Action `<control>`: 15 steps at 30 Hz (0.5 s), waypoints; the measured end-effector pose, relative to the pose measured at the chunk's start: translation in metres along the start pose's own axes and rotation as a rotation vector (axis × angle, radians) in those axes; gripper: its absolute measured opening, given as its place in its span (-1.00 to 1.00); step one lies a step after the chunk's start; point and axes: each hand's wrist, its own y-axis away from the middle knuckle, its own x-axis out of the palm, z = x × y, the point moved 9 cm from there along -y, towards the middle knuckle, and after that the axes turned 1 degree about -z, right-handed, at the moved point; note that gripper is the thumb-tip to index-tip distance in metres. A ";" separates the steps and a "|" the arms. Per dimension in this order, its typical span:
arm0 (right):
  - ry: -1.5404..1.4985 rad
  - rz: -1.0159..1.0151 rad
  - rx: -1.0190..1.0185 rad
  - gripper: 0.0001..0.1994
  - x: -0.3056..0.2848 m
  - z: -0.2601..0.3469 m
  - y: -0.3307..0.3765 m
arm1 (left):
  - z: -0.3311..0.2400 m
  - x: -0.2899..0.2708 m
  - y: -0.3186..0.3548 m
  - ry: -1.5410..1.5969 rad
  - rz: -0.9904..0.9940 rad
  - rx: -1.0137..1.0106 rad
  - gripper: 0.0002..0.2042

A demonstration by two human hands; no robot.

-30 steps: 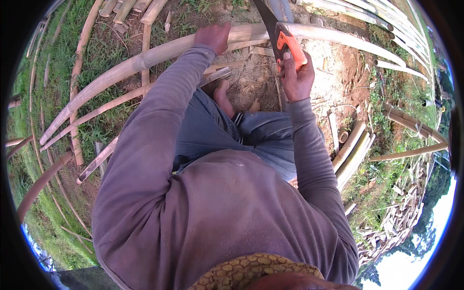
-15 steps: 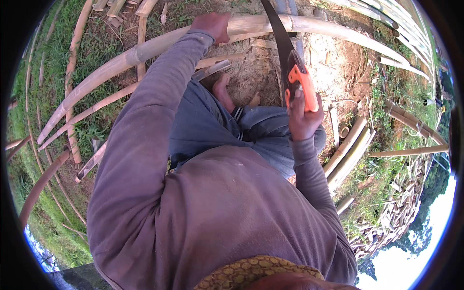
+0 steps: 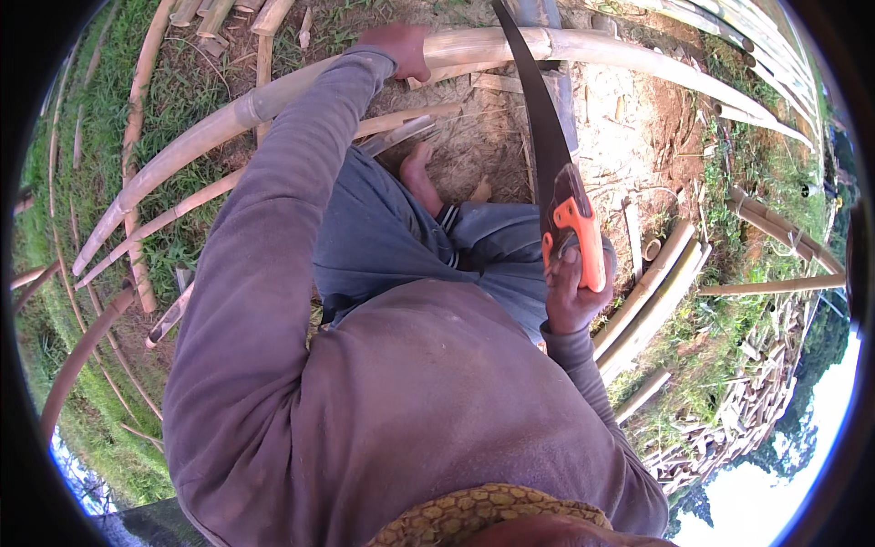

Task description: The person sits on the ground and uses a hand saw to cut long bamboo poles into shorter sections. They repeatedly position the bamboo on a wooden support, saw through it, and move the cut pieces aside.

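Right hand [image 3: 572,294]: fingers wrapped fully round the orange and black handle [image 3: 574,232] of a curved pruning saw [image 3: 547,155]. The grip is closed and firm, with the fingertips showing on the near side of the handle. The dark blade runs up and away from the hand and crosses the thick bamboo pole [image 3: 510,46] near the top of the view. The blade meets the pole at its upper end; whether the teeth are bedded in the cane cannot be told.

Left hand [image 3: 399,47]: arm stretched out in a grey-brown sleeve, the hand resting on top of the same bamboo pole, to the left of where the blade crosses. The fingers curl over the far side of the cane, so how tightly they close cannot be told; the palm bears on the pole.

The pole lies across the scene, bending down to the left over grass. Just below it lie thinner split bamboo strips [image 3: 401,123], roughly parallel to it. A bare foot [image 3: 421,175] stands on trampled, sawdust-strewn ground [image 3: 629,137] between the strips and the person's knee, in grey trousers [image 3: 383,237].

To the right, beside the right hand, a bundle of cut bamboo lengths [image 3: 652,292] lies on the ground. More poles [image 3: 766,46] lie stacked at the upper right, and slender canes [image 3: 91,337] lie in the grass at the left.
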 end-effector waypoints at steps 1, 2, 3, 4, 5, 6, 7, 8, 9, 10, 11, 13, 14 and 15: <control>0.055 0.002 -0.052 -0.75 0.020 -0.003 -0.030 | -0.003 0.003 -0.001 0.025 0.039 0.002 -0.37; 0.098 -0.003 -0.106 -0.76 0.038 -0.010 -0.059 | -0.010 0.005 -0.001 0.016 0.050 0.027 -0.35; 0.180 -0.048 -0.166 -0.78 0.065 -0.009 -0.104 | -0.019 -0.001 -0.006 -0.007 0.042 0.057 -0.33; 0.157 -0.041 -0.208 -0.79 0.086 0.002 -0.138 | -0.026 -0.007 -0.013 -0.033 0.036 0.087 -0.31; 0.137 0.011 -0.149 -0.80 0.097 0.004 -0.157 | -0.014 -0.014 -0.013 -0.021 0.034 0.055 -0.30; 0.088 -0.005 -0.121 -0.80 0.094 -0.007 -0.158 | -0.012 -0.008 -0.015 0.006 0.052 0.046 -0.30; 0.040 -0.025 -0.093 -0.79 0.088 -0.016 -0.154 | -0.012 -0.003 -0.015 0.031 0.071 0.041 -0.29; 0.098 -0.004 -0.051 -0.80 0.074 -0.011 -0.121 | -0.013 0.011 -0.002 0.010 0.097 0.044 -0.29; 0.123 0.015 -0.064 -0.81 0.063 0.007 -0.096 | -0.005 -0.004 -0.005 -0.031 0.064 0.032 -0.30; 0.136 0.038 -0.092 -0.80 0.043 0.009 -0.060 | -0.001 -0.010 -0.009 -0.062 0.049 0.025 -0.30; 0.015 0.003 -0.049 -0.79 0.020 0.006 -0.022 | -0.007 0.001 -0.010 -0.038 0.049 0.035 -0.30; 0.055 0.006 -0.032 -0.80 -0.006 0.020 0.018 | 0.000 -0.004 -0.007 -0.013 0.014 0.009 -0.31; 0.060 -0.010 -0.038 -0.81 -0.011 0.026 0.024 | -0.002 -0.006 -0.007 -0.010 0.031 0.011 -0.30; 0.036 -0.029 -0.046 -0.83 -0.005 0.032 0.018 | -0.005 -0.007 -0.005 -0.006 0.047 0.008 -0.30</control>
